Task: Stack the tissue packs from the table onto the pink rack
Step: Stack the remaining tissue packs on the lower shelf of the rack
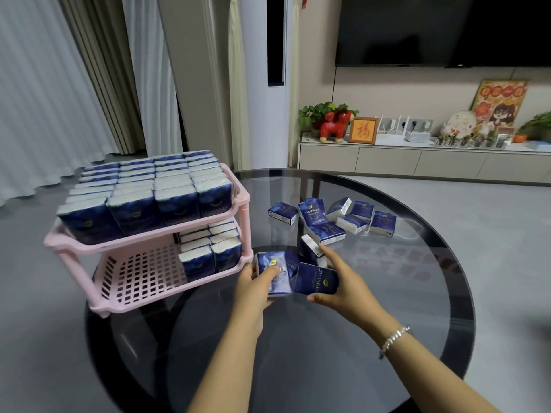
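Note:
A pink two-tier rack (143, 275) stands at the left edge of the round glass table (417, 308). Its upper tier is packed with upright blue tissue packs (143, 198); the lower tier holds several packs (211, 248) at its right end, with bare grid to the left. My left hand (253, 284) grips one blue pack (275, 275) just right of the rack's lower tier. My right hand (337, 281) holds another blue pack (316, 283), its fingers also touching a tilted pack (308, 248). Several loose packs (337, 217) lie scattered behind.
The glass table's edge curves near on the right and front. Behind it is grey floor, a low TV cabinet (417, 162) with ornaments, and a tall white unit (268, 84). Curtains (59, 84) hang behind the rack.

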Available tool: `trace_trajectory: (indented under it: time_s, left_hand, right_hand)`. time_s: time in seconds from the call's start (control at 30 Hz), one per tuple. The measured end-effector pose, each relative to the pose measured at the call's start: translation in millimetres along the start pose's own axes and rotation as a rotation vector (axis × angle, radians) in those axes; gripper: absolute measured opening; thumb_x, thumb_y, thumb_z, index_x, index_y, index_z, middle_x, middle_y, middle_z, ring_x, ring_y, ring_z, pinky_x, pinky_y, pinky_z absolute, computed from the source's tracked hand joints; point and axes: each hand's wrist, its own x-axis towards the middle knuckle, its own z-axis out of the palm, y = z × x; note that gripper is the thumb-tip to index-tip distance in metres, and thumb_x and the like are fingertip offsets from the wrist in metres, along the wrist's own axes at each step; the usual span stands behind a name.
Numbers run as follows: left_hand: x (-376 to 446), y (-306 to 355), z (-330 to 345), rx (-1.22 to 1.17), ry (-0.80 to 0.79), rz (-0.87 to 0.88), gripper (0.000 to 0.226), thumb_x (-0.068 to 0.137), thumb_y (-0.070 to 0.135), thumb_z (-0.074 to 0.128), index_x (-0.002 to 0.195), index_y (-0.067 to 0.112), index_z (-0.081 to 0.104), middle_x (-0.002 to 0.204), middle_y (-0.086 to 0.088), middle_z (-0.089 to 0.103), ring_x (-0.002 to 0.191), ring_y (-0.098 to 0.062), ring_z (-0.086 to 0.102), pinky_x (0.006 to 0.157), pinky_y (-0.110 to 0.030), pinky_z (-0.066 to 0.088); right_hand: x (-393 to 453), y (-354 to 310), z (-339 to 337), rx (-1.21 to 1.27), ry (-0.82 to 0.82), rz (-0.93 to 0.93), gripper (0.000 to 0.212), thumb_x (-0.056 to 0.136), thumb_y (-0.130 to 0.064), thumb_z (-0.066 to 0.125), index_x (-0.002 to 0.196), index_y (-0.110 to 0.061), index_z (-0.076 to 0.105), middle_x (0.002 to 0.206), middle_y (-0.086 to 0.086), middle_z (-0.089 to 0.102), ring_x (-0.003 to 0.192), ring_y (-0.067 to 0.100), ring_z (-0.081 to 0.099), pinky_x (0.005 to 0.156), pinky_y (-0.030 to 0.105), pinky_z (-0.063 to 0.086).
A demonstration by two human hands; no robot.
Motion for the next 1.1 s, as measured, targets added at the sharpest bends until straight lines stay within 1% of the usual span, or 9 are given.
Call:
trace_trajectory:
  time_s: [0.13, 0.4, 0.5, 0.6, 0.8, 0.87, 0.97, 1.03, 1.1]
  left_hand:
    - [-3, 3, -2, -0.038, -0.046, -0.023, 0.019, 0.092, 0.012, 0.058, 0.11, 0.016, 0.061, 0.104, -0.009, 0.07, 0.089, -0.023, 0.068, 0.085, -0.044, 0.056]
    - [-10, 17, -7, 0.115, -0.116, 0.016, 0.015, 0.095, 0.019, 0.055, 0.085, 0.024, 0.064, 0.092, -0.002, 0.071, 0.093, -0.025, 0.068, 0.093, -0.047, 0.052]
    - [-11, 20, -13, 0.167, -0.16, 0.012, 0.019, 0.096, 0.024, 0.052, 0.084, 0.027, 0.066, 0.092, 0.0, 0.072, 0.099, -0.026, 0.067, 0.096, -0.047, 0.048]
    - [-14, 23, -13, 0.089, -0.27, -0.015, 0.02, 0.1, 0.025, 0.047, 0.092, 0.023, 0.066, 0.089, 0.0, 0.073, 0.087, -0.021, 0.066, 0.093, -0.046, 0.049]
    - [-20, 25, -21, 0.129, -0.509, 0.007, 0.026, 0.094, 0.026, 0.057, 0.119, 0.02, 0.06, 0.107, -0.003, 0.071, 0.095, -0.015, 0.068, 0.087, -0.036, 0.053]
    - [-20, 25, -21, 0.113, -0.48, 0.013, 0.02, 0.094, 0.021, 0.057, 0.113, 0.021, 0.061, 0.103, -0.001, 0.071, 0.091, -0.014, 0.068, 0.086, -0.038, 0.054]
    - [-13, 25, -23, 0.048, -0.355, -0.017, 0.015, 0.095, 0.02, 0.056, 0.109, 0.02, 0.062, 0.102, -0.005, 0.071, 0.091, -0.019, 0.067, 0.089, -0.045, 0.052]
    - [-7, 24, -26, 0.003, -0.201, -0.052, 0.013, 0.094, 0.021, 0.057, 0.106, 0.022, 0.062, 0.1, -0.007, 0.07, 0.089, -0.022, 0.065, 0.088, -0.045, 0.052]
    - [-1, 22, -32, -0.003, -0.048, -0.08, 0.008, 0.092, 0.024, 0.057, 0.098, 0.023, 0.063, 0.096, -0.009, 0.068, 0.087, -0.025, 0.063, 0.085, -0.042, 0.052]
  right_hand:
    - [-15, -3, 3, -0.023, 0.135, -0.012, 0.088, 0.065, -0.017, 0.084, 0.138, -0.027, 0.036, 0.127, -0.006, 0.045, 0.117, 0.009, 0.047, 0.093, 0.017, 0.037]
    - [-24, -25, -23, 0.226, 0.14, 0.029, 0.051, 0.065, -0.018, 0.084, 0.1, -0.032, 0.05, 0.104, 0.0, 0.064, 0.089, 0.015, 0.065, 0.079, 0.029, 0.054]
    - [-22, -46, -31, 0.355, -0.096, -0.011, 0.044, 0.073, -0.015, 0.076, 0.109, -0.029, 0.056, 0.116, 0.001, 0.06, 0.098, 0.013, 0.064, 0.082, 0.028, 0.055]
    - [-14, -62, -29, 0.145, -0.271, -0.066, 0.049, 0.082, -0.018, 0.069, 0.121, -0.042, 0.05, 0.125, -0.012, 0.04, 0.114, 0.01, 0.05, 0.088, 0.026, 0.053]
    - [5, -72, -15, -0.01, -0.149, -0.134, 0.064, 0.085, -0.022, 0.066, 0.141, -0.029, 0.036, 0.13, -0.009, 0.047, 0.118, 0.004, 0.047, 0.099, 0.018, 0.039]
    - [11, -71, -10, -0.07, -0.147, -0.158, 0.06, 0.085, -0.028, 0.065, 0.14, -0.031, 0.039, 0.127, -0.008, 0.053, 0.116, 0.004, 0.05, 0.098, 0.019, 0.042]
    - [18, -71, -3, 0.03, -0.128, -0.121, 0.044, 0.093, -0.022, 0.055, 0.136, -0.028, 0.046, 0.121, -0.012, 0.058, 0.104, -0.003, 0.055, 0.08, 0.01, 0.045]
    - [27, -66, 1, 0.107, -0.017, -0.035, 0.036, 0.095, -0.018, 0.051, 0.131, -0.024, 0.054, 0.123, -0.007, 0.061, 0.107, 0.004, 0.057, 0.084, 0.015, 0.044]
    - [40, -59, 3, -0.023, 0.043, 0.036, 0.031, 0.095, -0.019, 0.052, 0.125, -0.019, 0.06, 0.123, 0.0, 0.063, 0.109, 0.01, 0.057, 0.086, 0.02, 0.043]
